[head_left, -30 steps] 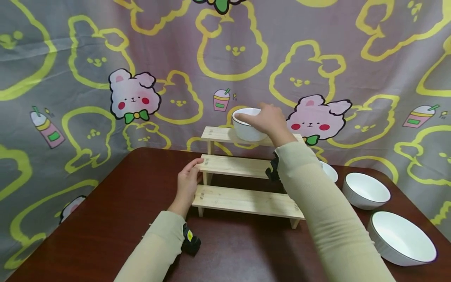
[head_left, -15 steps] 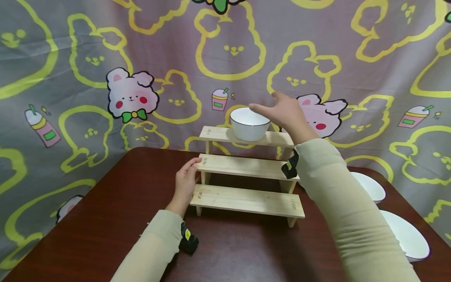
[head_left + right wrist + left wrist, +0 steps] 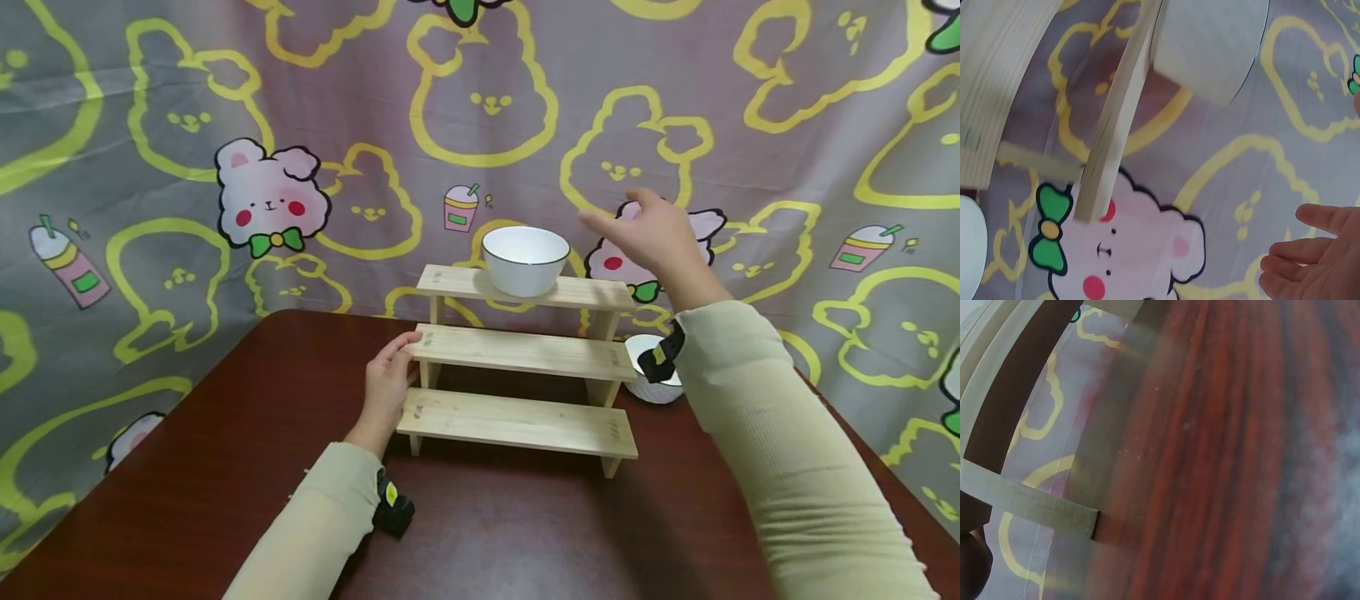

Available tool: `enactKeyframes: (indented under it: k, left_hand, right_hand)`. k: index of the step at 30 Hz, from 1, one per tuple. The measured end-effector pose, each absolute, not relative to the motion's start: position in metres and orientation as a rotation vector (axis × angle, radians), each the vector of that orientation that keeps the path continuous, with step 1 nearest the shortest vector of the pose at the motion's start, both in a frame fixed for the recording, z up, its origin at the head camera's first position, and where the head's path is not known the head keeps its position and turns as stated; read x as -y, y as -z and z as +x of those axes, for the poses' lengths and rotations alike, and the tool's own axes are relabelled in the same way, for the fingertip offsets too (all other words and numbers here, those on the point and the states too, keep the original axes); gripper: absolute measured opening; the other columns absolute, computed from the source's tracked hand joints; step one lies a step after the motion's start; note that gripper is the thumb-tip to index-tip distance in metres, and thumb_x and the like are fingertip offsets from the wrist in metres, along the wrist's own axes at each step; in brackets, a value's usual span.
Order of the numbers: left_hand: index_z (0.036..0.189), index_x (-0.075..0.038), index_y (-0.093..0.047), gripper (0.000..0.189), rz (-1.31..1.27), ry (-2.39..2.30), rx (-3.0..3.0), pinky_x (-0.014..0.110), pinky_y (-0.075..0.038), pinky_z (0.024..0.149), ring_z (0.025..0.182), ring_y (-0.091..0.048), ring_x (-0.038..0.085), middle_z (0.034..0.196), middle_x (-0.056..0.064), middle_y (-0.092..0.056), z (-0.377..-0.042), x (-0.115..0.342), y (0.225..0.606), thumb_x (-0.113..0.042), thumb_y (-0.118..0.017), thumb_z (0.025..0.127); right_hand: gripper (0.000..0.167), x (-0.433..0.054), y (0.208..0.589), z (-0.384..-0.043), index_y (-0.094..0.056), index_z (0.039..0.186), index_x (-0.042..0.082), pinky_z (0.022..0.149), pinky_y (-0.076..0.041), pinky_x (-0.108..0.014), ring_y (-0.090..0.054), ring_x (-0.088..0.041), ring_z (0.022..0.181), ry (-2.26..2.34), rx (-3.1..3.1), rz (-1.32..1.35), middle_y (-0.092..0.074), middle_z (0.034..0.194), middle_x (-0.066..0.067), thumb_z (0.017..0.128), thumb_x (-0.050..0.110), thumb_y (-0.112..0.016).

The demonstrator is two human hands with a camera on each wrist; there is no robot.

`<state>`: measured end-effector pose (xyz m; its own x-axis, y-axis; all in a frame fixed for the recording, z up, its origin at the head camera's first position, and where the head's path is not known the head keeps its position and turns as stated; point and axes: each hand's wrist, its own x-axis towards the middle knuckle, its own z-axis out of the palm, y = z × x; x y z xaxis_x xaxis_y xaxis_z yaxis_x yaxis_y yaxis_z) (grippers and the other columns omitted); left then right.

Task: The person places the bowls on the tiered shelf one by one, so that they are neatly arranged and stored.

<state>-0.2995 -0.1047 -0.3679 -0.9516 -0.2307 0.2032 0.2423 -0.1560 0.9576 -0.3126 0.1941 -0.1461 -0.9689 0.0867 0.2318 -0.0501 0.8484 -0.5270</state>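
Note:
A white bowl (image 3: pixel 525 271) with a thin dark rim stands upright on the top step of a three-tier wooden stand (image 3: pixel 525 348). My left hand (image 3: pixel 384 387) grips the left end of the middle step; in the left wrist view only a dark bit of a finger (image 3: pixel 974 565) shows at the lower left. Up in the air, right of the bowl and apart from it, is my right hand (image 3: pixel 660 242), thumb and fingers spread with nothing between them. The right wrist view shows that hand's fingers (image 3: pixel 1300 253) extended, with the bowl (image 3: pixel 1210 50) above and left.
Another white bowl (image 3: pixel 652 390) sits on the dark red-brown table (image 3: pixel 480 533) beside the stand's right end, partly behind my right wrist. My right sleeve (image 3: pixel 795 433) covers the table's right side. A patterned curtain (image 3: pixel 300 100) hangs right behind the table.
My right hand has let go of the bowl on the top step and moved away to the right. The left hand stays on the stand. The bowls at right are now hidden by the sleeve.

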Motion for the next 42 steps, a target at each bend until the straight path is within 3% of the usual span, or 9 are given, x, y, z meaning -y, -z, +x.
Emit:
enactKeyframes:
  k: [12,21,29,42]
  left_hand:
    - [0.119,0.001,-0.06,0.031,0.025,2.146,1.825,0.033,-0.045,0.087,0.1,-0.057,0.009,0.13,0.009,-0.055,-0.305,0.098,0.368,-0.013,-0.045,0.095]
    - [0.12,0.002,-0.058,0.032,0.023,2.154,1.838,0.041,-0.042,0.093,0.106,-0.055,0.013,0.133,0.009,-0.052,-0.303,0.098,0.368,-0.012,-0.043,0.095]
    - [0.12,0.0,-0.059,0.032,0.013,2.156,1.833,0.035,-0.045,0.088,0.102,-0.056,0.009,0.132,0.007,-0.053,-0.302,0.098,0.367,-0.012,-0.043,0.095]
    - [0.119,0.001,-0.059,0.031,0.002,2.149,1.832,0.037,-0.045,0.088,0.102,-0.056,0.011,0.131,0.009,-0.054,-0.301,0.1,0.368,-0.011,-0.043,0.095]
  right_hand:
    - [0.1,-0.246,0.164,-0.312,-0.019,0.149,0.011,0.099,-0.026,-0.06,-0.021,-0.042,0.134,-0.927,2.683,-0.094,-0.019,0.151,-0.021,0.075,0.075,-0.044]
    - [0.101,-0.272,0.192,-0.313,-0.019,0.147,0.006,0.1,-0.023,-0.062,-0.02,-0.047,0.132,-0.918,2.666,-0.179,-0.02,0.148,-0.028,0.077,0.076,-0.039]
    - [0.099,-0.287,0.219,-0.315,-0.019,0.145,-0.001,0.1,-0.025,-0.06,-0.024,-0.05,0.129,-0.862,2.667,-0.231,-0.027,0.143,-0.031,0.081,0.071,-0.039]
    - [0.097,-0.293,0.268,-0.316,-0.018,0.145,-0.003,0.1,-0.026,-0.059,-0.025,-0.049,0.129,-0.937,2.672,-0.29,-0.028,0.143,-0.031,0.082,0.067,-0.044]
